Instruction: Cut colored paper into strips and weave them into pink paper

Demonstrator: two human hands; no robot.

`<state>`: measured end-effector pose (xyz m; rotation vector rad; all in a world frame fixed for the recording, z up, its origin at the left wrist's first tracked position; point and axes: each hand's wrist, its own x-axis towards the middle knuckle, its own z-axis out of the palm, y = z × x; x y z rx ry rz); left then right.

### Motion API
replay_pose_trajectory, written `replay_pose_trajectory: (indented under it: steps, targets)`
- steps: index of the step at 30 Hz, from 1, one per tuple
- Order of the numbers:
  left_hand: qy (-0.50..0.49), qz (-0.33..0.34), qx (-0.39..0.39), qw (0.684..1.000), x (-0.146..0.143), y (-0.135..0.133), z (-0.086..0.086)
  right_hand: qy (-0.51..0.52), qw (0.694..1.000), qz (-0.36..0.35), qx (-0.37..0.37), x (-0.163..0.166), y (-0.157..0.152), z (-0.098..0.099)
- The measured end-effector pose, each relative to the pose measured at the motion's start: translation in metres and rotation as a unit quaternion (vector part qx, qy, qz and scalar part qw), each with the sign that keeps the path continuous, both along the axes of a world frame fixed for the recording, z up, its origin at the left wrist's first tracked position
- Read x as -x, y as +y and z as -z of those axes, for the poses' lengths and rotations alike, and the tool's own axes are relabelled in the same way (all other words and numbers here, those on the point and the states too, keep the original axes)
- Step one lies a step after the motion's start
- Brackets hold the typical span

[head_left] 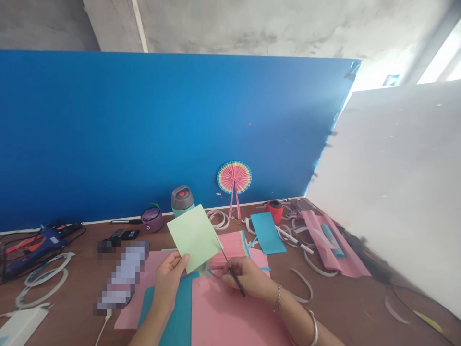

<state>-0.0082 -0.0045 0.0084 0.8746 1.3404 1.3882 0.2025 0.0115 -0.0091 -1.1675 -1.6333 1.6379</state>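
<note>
My left hand pinches the lower left corner of a pale green sheet of paper, raised above the desk. In my right hand is a pair of scissors with dark handles. Their thin blades point up and left at the sheet's right corner; whether they touch it I cannot tell. Below my hands lie a large pink sheet and a blue sheet. Just beyond my right hand rests a pleated pink paper with a yellow and blue edge.
A round pleated paper fan leans on the blue partition. A bottle, a purple pot and a red container stand at the back. A glue gun lies left. Right are a blue card and pink paper.
</note>
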Motion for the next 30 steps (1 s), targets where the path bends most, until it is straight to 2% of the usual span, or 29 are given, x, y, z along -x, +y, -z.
replay_pose_trajectory:
  steps: [11,30]
  targets:
    - [-0.015,0.005,-0.005,1.0,0.0019,0.0024,0.0061,-0.02,1.0,-0.002,-0.01,-0.0007,0.0006,0.0025]
    - [-0.006,0.002,0.0,1.0,0.0006,0.0009,0.0012,-0.026,1.0,0.003,-0.013,0.0006,0.0001,-0.0024]
